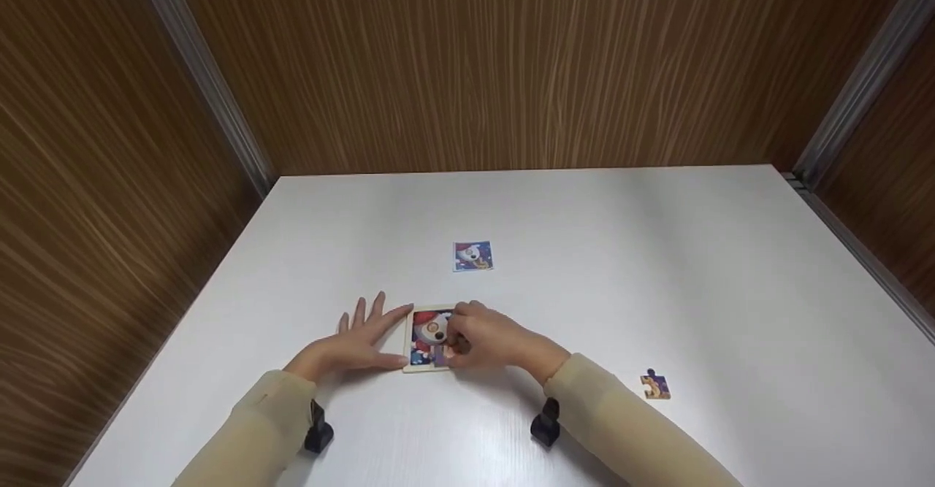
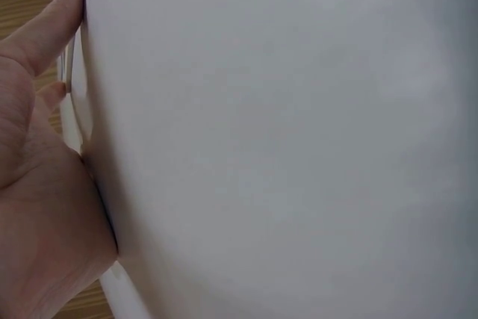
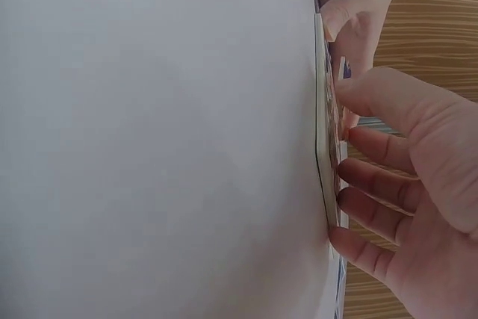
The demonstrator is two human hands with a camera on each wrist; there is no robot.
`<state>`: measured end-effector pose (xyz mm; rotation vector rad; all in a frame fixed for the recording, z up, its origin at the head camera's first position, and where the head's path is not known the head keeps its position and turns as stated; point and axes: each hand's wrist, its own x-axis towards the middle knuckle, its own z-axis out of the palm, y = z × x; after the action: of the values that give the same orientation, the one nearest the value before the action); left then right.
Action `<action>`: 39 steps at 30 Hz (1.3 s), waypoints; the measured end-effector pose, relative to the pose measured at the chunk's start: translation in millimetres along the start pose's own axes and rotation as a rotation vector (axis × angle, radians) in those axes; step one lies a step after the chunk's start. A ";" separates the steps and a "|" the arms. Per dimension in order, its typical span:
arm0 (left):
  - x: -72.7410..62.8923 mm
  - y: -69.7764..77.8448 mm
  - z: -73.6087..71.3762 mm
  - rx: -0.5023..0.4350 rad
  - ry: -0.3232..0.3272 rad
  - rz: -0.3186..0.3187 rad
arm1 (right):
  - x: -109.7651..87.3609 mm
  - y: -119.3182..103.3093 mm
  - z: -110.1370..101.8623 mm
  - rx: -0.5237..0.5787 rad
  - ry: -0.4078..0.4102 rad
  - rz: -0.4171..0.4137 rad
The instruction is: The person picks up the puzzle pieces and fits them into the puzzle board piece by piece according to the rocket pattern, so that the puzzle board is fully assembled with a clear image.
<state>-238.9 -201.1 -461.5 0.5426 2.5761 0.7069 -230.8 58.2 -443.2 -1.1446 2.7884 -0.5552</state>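
A small jigsaw puzzle in a pale frame [image 1: 407,341] lies on the white table, showing a white cartoon animal with a red hat. Along its left side my left hand [image 1: 358,341] is spread out, thumb and index finger touching the frame's edge. My right hand [image 1: 486,335] is over the puzzle's right part and hides it. Between its thumb and fingers it pinches a puzzle piece [image 3: 344,71], which looks tilted up from the puzzle; most of the piece is covered. In the left wrist view, the left thumb [image 2: 52,24] presses against the frame's side.
A loose puzzle piece [image 1: 656,385], purple and orange, lies to the right, beyond the right forearm. Behind the puzzle is a small square picture card [image 1: 472,256] with a similar animal. Wood-grain panels [image 1: 511,63] enclose the table at the back and sides.
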 end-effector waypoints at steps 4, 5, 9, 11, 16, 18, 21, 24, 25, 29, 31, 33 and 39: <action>1.3 -1.1 0.2 0.000 -0.008 -0.003 | 1.8 0.4 1.7 -0.004 0.004 -0.019; 1.4 -1.4 0.1 -0.001 -0.009 -0.002 | 2.1 0.4 1.9 0.002 0.006 -0.020; 0.4 -1.2 -0.6 0.001 -0.012 -0.002 | 3.2 0.7 3.6 0.016 0.012 -0.026; -0.6 -1.0 -0.5 0.003 -0.011 0.000 | 3.2 0.5 4.3 0.025 0.011 -0.027; -1.2 0.1 0.2 0.008 -0.009 -0.001 | 0.3 0.0 4.2 0.044 0.007 -0.034; -0.3 0.8 0.3 0.008 -0.009 0.001 | -1.6 0.6 3.4 0.043 -0.002 -0.045; 1.4 2.0 0.6 0.007 -0.011 0.009 | -6.2 2.5 1.5 0.011 -0.024 -0.074; 2.7 2.1 0.6 0.009 -0.013 0.017 | -10.6 3.2 0.2 -0.010 -0.062 -0.072; 3.0 1.8 0.4 0.010 -0.013 0.018 | -11.6 3.1 -0.1 -0.022 -0.074 -0.067; 3.3 1.4 -1.3 0.016 -0.013 0.014 | -12.2 0.1 -1.3 -0.051 -0.116 -0.037; 3.6 1.1 -2.0 0.023 -0.009 0.014 | -11.6 -1.9 -1.5 -0.078 -0.131 -0.027; 3.5 1.2 -2.2 0.026 -0.007 0.012 | -10.8 -4.0 -1.2 -0.091 -0.146 -0.019; 3.6 0.9 1.4 0.026 -0.007 0.005 | -9.8 -5.2 -0.3 -0.051 -0.131 -0.027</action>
<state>-241.0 -198.1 -463.2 0.5592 2.5818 0.6725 -220.4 61.6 -441.7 -1.1839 2.6941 -0.3974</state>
